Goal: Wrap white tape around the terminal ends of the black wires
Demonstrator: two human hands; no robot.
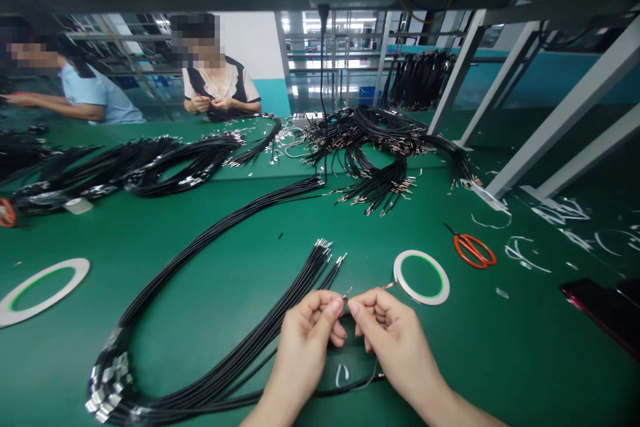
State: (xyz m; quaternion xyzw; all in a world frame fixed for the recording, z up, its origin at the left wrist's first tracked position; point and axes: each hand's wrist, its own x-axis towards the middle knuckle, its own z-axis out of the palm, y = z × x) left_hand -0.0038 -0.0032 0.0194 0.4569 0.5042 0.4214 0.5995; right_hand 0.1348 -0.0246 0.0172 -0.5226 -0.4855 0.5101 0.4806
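Note:
My left hand (313, 320) is closed in a pinch on the end of a black cable, whose bare metallic tip (348, 291) sticks up past the fingertips. Fingertip to fingertip with it, my right hand (384, 327) is also pinched closed. A narrow strip of tape (389, 285) runs from the white-rimmed tape roll (421, 277) to behind my right fingers; its end is hidden there. Left of my hands lies a looped bundle of black cables (220, 373), with silvery tips pointing up near my left hand and silvery bands at the lower left bend.
Orange-handled scissors (474, 250) lie at the right, near white scraps (525, 253) and a dark red-edged device (600, 313). Another tape roll (75, 273) is at left. Cable heaps (370, 133) line the back, beside slanted metal legs (530, 133). Two people sit across the table.

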